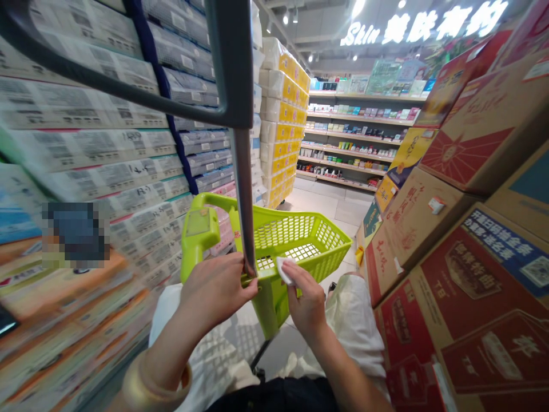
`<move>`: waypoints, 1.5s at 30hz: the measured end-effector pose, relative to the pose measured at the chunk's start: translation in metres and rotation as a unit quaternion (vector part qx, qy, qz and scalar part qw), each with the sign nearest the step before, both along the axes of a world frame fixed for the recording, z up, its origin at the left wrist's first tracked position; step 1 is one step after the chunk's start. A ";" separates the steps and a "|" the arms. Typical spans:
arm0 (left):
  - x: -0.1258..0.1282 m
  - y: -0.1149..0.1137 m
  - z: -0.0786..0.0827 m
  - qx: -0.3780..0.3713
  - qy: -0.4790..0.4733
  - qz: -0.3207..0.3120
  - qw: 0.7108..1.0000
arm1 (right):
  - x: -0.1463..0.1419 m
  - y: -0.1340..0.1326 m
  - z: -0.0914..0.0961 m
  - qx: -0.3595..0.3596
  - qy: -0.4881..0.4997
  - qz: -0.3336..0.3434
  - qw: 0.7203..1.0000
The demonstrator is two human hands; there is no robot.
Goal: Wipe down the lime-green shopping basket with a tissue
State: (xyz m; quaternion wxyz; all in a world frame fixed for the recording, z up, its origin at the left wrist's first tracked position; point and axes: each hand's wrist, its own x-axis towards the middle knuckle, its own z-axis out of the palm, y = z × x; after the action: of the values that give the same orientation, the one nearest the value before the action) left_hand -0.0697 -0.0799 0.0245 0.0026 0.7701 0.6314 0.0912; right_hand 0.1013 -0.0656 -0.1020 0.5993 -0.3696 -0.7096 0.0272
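Note:
A lime-green shopping cart basket [315, 232] with slotted walls stands in front of me, with no goods visible inside. A grey metal pole [242, 189] rises from its near corner to a dark handle [235, 68]. My left hand [218, 286] is closed around the foot of this pole, its thumb by the green rim; some fingers are hidden behind the pole. In my right hand [306, 297] a folded white cloth [285, 271] is pinched, against or just over the basket's near rim. Whether it is fabric or paper I cannot tell.
Stacked packs of paper goods [171, 137] line the left, with yellow-and-white packs [281, 134] beyond. Cardboard cartons [463, 274] are piled close on the right. Shelves of small products [351, 126] stand at the back, past a tiled floor [334, 200]. A pixelated patch hides something at left.

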 end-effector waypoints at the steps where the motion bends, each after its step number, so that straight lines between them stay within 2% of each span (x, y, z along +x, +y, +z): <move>1: -0.001 0.000 -0.002 0.008 0.001 -0.002 1.000 | -0.001 -0.002 0.001 0.004 -0.004 0.014 1.000; 5: -0.003 0.000 -0.005 0.020 0.009 0.002 1.000 | -0.005 -0.007 0.004 0.024 -0.027 0.083 0.996; 9: -0.005 -0.001 -0.004 0.013 0.014 0.003 1.000 | 0.001 0.003 0.001 -0.005 -0.007 0.001 1.000; 11: -0.007 -0.001 -0.004 0.009 0.015 0.003 1.000 | -0.001 0.005 0.002 -0.017 -0.006 -0.018 1.000; 15: -0.014 -0.001 -0.003 0.010 0.020 0.007 1.000 | -0.015 0.000 0.012 -0.001 -0.042 0.076 0.996; 17: -0.018 -0.002 -0.003 0.010 0.024 0.003 1.000 | -0.016 0.000 0.012 0.003 -0.044 0.098 0.994; 22: -0.027 -0.002 -0.003 0.005 0.033 -0.005 0.999 | -0.006 0.004 -0.003 -0.014 -0.002 0.005 1.000; 24: -0.029 -0.002 -0.003 0.006 0.034 -0.006 0.999 | -0.009 0.000 -0.005 -0.008 -0.012 0.020 1.000; 28: -0.031 -0.002 -0.003 0.001 0.032 -0.016 0.999 | -0.015 -0.007 -0.001 0.025 -0.034 0.093 0.995; 33: -0.033 -0.001 -0.004 0.001 0.027 -0.019 0.999 | -0.008 -0.002 -0.004 0.011 0.001 0.018 1.000; 39: -0.034 0.000 -0.004 0.013 0.025 -0.027 0.999 | -0.015 -0.014 -0.006 0.053 -0.044 0.110 0.992; 45: -0.034 -0.001 -0.005 0.017 0.019 -0.023 0.999 | -0.012 -0.009 -0.019 0.035 -0.012 0.052 0.998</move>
State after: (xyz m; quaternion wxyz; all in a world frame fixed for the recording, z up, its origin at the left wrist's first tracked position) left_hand -0.1038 -0.0807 0.0195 -0.0205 0.7861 0.6116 0.0873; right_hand 0.0891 -0.0749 -0.1205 0.6006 -0.3115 -0.7358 0.0292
